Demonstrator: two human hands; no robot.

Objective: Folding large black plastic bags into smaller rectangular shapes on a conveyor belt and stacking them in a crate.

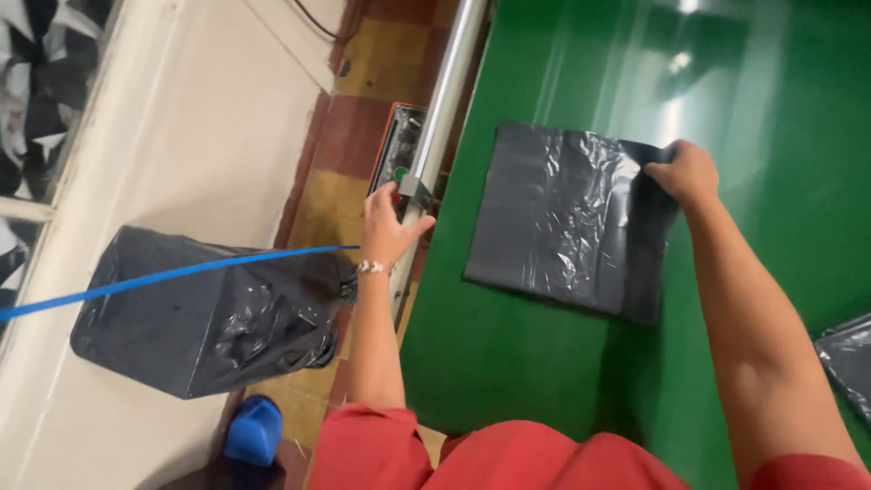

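**Meanwhile, two hands worked at a green table with a black bag**

Head view: the right hand (687,172) was closed in a pinch on the far corner of the flat black bag (567,218), which lay on the green table (544,363). The left hand (388,225) rested at the metal rail (445,109) on the table's edge, its fingers curled loosely around a small grey part there; whether they really gripped it, I could not tell. A blue strap (163,277) ran from near this hand across a big wrapped bundle (213,313) on the floor. In my judgement, the thin film could slip from the pinch or wrinkle, because only one corner was held. A second bag (848,358) lay at the right edge.
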